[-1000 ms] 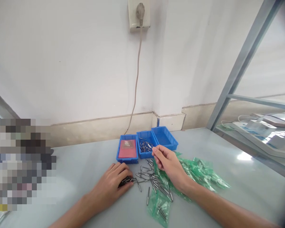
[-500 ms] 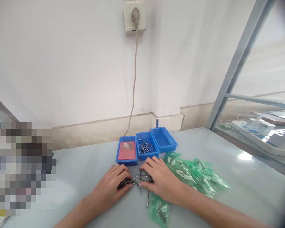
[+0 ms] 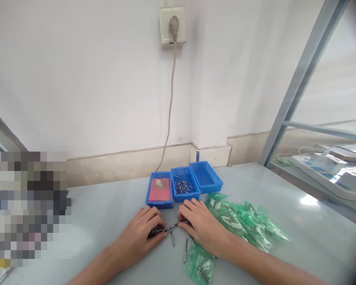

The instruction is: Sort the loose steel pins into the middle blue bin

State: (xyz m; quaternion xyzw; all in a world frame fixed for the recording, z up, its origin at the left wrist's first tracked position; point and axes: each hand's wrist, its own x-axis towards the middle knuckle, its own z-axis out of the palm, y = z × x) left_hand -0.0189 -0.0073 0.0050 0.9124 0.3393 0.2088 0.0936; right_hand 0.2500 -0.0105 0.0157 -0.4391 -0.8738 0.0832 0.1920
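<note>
My left hand [image 3: 142, 229] rests on the table, curled around a bunch of small dark metal pins [image 3: 158, 230] showing between thumb and fingers. Opposite it, my right hand [image 3: 200, 223] has its thumb and fingers closed on more metal pins [image 3: 188, 223], partly hidden by the fingers. A few loose pins [image 3: 172, 238] lie between the hands. Another single pin [image 3: 185, 250] lies below the right hand. Just behind the hands stands a blue bin [image 3: 186, 196] with several similar pins inside.
Left of that bin, a blue bin [image 3: 159, 204] holds a pink packet [image 3: 160, 194]; another blue bin [image 3: 209, 186] stands to the right. Green plastic bags [image 3: 246, 221] of parts lie right of my right hand, and a green bag [image 3: 199, 263] lies near the front. A metal frame [image 3: 296, 87] rises at right.
My right hand's fingers have drawn together over the loose pins, so fewer lie exposed between the hands. My left hand keeps its curl around its bunch. The view has shifted slightly.
</note>
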